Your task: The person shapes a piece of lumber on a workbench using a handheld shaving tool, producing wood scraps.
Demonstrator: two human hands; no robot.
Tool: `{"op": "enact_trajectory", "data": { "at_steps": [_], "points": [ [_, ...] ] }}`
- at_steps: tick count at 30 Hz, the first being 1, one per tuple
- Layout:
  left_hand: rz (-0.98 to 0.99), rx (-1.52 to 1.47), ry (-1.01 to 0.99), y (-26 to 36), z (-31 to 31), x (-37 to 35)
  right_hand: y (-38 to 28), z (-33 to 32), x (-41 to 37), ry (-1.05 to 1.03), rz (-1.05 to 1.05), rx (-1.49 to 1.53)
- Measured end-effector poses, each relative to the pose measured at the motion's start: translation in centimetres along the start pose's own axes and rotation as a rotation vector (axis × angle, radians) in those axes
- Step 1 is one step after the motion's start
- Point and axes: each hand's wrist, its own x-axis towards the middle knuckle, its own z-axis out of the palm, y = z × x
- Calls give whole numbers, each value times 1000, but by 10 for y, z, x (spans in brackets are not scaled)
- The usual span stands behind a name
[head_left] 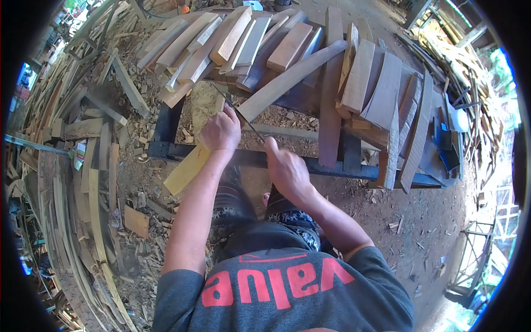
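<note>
My right hand [289, 170] is closed around the near end of a thin dark metal strip [253, 130], which looks like a file or a narrow blade. The strip slants up and left, past the knuckles of my left hand [220, 130]. Those left fingers are closed on a pale yellow wooden board [187, 170], whose lower part sticks out below the wrist. Just beyond my left hand is the end of a long wooden plank [293, 80], laid slanting over other pieces. My hand hides the middle of the yellow board.
Several cut wood blocks [232, 36] lie side by side on a dark metal frame [191, 150]. More thick pieces [381, 88] are stacked on its right. Long offcuts [72, 216] pile up at left, and scraps litter the dirt ground [381, 238].
</note>
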Motion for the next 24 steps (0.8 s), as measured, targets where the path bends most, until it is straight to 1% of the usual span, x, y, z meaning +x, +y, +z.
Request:
{"op": "enact_trajectory", "data": {
  "at_steps": [1,2,5,7,8,11,13,16,20,24],
  "points": [
    [-2,3,0,0,0,0,2,-2,-7,-63,50,-35],
    [-2,10,-4,0,0,-1,2,-2,-7,-71,57,-36],
    [-3,5,-12,1,-1,-4,-5,1,13,-44,25,11],
    [6,5,-4,1,-1,-3,-10,15,40,52,-23,35],
    [3,2,-4,-1,-1,-2,-9,17,41,59,-30,38],
    [3,6,-4,0,-2,-3,-2,15,28,103,-80,50],
    [1,4,2,1,-1,-1,7,9,4,28,-51,31],
    [-7,8,2,-1,1,-1,8,6,-2,9,-24,27],
    [4,1,19,-3,4,-1,-9,17,42,68,-52,-11],
    [10,9,42,-3,5,-1,-2,14,31,96,-114,20]
  ]
}}
